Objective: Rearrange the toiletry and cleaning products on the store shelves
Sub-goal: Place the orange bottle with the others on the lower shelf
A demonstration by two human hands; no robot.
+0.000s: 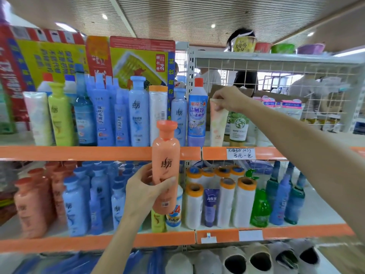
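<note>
The orange bottle (pixel 165 167), capped and printed with dark Chinese characters, stands upright at centre frame, before the shelf edge (pixel 79 153). The left hand (pixel 147 191) wraps its lower half. At upper right, the right hand (pixel 230 99) pinches the top of a pale tube (pixel 217 127). Beneath, a handwritten tag (pixel 240 153) reads "103g".

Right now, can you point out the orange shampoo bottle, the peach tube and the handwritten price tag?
orange shampoo bottle (pixel 166 155), head view, on its upper body.
peach tube (pixel 217 125), head view, mid-body.
handwritten price tag (pixel 240 153), head view, centre of the paper.
</note>
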